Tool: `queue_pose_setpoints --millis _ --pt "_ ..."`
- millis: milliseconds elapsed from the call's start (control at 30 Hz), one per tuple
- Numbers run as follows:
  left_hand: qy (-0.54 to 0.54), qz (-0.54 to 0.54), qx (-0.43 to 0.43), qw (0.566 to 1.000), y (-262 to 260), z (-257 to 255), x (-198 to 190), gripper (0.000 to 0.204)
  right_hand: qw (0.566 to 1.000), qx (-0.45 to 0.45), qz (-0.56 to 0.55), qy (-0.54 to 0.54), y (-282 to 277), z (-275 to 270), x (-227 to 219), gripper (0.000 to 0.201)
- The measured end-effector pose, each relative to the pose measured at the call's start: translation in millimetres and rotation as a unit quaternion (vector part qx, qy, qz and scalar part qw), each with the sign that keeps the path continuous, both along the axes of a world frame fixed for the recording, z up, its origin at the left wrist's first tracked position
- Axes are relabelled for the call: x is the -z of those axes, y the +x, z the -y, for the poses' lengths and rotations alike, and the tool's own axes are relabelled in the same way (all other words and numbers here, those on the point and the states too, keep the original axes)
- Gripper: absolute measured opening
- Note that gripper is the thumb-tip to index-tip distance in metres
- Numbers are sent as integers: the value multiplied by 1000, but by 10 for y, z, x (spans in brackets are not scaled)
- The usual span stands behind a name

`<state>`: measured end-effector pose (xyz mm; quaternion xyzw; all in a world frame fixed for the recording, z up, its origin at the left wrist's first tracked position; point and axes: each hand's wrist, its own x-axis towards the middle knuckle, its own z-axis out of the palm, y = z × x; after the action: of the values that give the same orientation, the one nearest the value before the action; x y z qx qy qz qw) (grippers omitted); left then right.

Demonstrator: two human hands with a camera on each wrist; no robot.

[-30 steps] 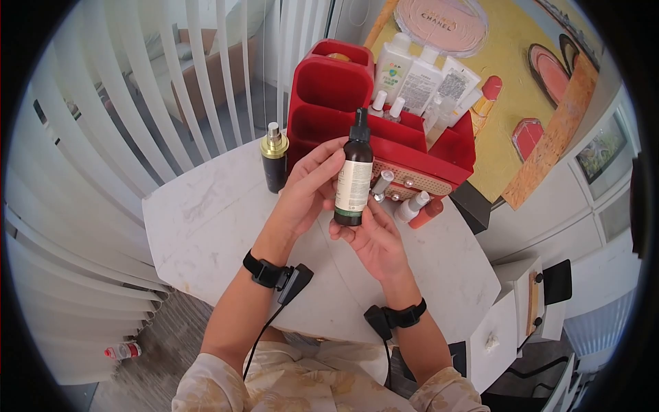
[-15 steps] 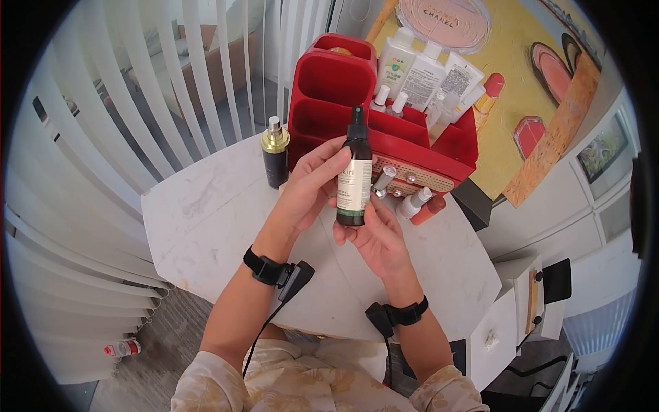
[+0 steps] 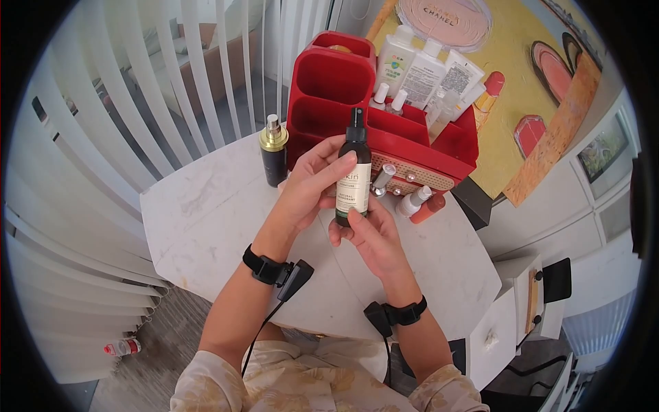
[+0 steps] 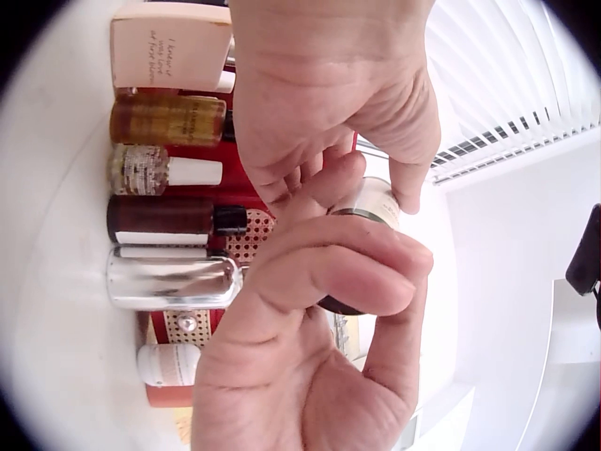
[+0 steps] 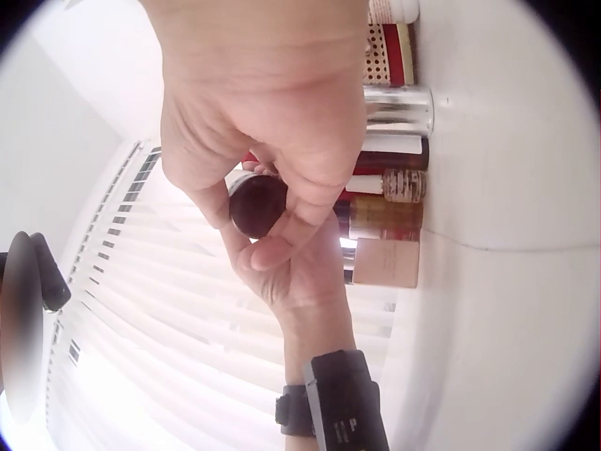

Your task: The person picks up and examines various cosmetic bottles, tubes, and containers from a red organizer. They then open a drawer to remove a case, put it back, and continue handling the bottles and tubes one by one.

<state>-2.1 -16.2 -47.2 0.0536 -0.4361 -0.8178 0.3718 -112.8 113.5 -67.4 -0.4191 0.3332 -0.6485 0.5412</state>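
A dark spray bottle with a cream label and black pump top is held upright above the table in the head view. My left hand grips its upper side, thumb across the label's top. With thumb and fingers, my right hand pinches the bottle near its base. In the left wrist view the right hand's curled fingers partly cover the bottle. The right wrist view shows the bottle's dark round base between my right hand's thumb and fingers.
A red organizer with bottles and tubes stands at the marble table's back. Left of it is a black bottle with a gold collar. Small bottles line its front. Slatted blinds hang at the left.
The bottle has turned about its upright axis, bringing different label print to the front. My right thumb has moved up onto the lower label, and my left thumb lies farther across the upper part.
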Motion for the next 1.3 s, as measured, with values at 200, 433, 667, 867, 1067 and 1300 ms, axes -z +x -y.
queue_pose_setpoints --millis 200,433,667,867,1067,1300 --pt "-4 -4 5 1000 15 3 2 48 1000 -13 11 5 -4 -14 -32 43" --pt "0 10 10 1000 48 -10 -39 48 998 -31 3 -52 -28 8 74 55" --pt "-3 12 -5 1000 14 -3 -20 47 996 -55 34 -58 -31 0 10 56" --pt "-4 4 6 1000 32 -8 -22 46 1000 -19 -2 -24 -2 -30 -24 45" --pt "-12 12 20 1000 50 -14 -35 45 1000 2 -17 -21 6 -23 -5 44" --pt "-14 19 10 1000 50 -45 -55 45 999 6 -37 14 -1 -32 -48 46"
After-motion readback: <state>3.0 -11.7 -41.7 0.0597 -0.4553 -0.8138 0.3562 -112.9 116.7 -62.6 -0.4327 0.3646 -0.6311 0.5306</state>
